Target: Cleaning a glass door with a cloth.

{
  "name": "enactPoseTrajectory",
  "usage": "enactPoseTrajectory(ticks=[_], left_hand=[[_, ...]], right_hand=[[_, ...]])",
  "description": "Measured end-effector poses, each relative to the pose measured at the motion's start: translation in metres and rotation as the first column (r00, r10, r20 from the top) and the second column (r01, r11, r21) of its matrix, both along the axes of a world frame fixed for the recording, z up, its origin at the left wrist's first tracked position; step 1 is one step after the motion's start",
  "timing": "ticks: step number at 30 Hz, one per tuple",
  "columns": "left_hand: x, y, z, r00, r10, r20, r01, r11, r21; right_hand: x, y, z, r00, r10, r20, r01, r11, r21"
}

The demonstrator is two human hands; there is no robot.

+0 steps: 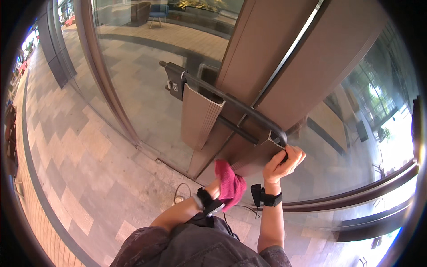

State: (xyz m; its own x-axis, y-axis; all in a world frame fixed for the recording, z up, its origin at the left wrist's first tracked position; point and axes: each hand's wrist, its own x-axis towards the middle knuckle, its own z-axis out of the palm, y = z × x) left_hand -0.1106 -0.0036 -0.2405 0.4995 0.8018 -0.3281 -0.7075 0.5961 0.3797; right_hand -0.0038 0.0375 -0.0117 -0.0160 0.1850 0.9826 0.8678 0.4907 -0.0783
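Observation:
A crumpled magenta cloth is in my left hand, low in front of the brown metal door. The cloth covers most of my left fingers. My right hand is closed around the bent end of a long black U-shaped lock. That lock passes around two upright brown door handles, the left handle and the right handle. At its far left end sits the black lock body. Both wrists wear black straps with small devices.
Glass panels in brown frames stand on both sides of the door. Pale and grey paving lies to the left. A thin cable loop shows beside my left wrist. Behind the glass is a blue chair.

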Motion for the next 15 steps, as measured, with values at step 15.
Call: enactPoseTrajectory(ticks=[15], left_hand=[[-0.05,0.033,-0.082,0.858,0.445,0.255,-0.381,0.886,-0.264]], right_hand=[[0.01,-0.002,-0.003,1.0,0.025,0.009,-0.024,1.0,-0.016]])
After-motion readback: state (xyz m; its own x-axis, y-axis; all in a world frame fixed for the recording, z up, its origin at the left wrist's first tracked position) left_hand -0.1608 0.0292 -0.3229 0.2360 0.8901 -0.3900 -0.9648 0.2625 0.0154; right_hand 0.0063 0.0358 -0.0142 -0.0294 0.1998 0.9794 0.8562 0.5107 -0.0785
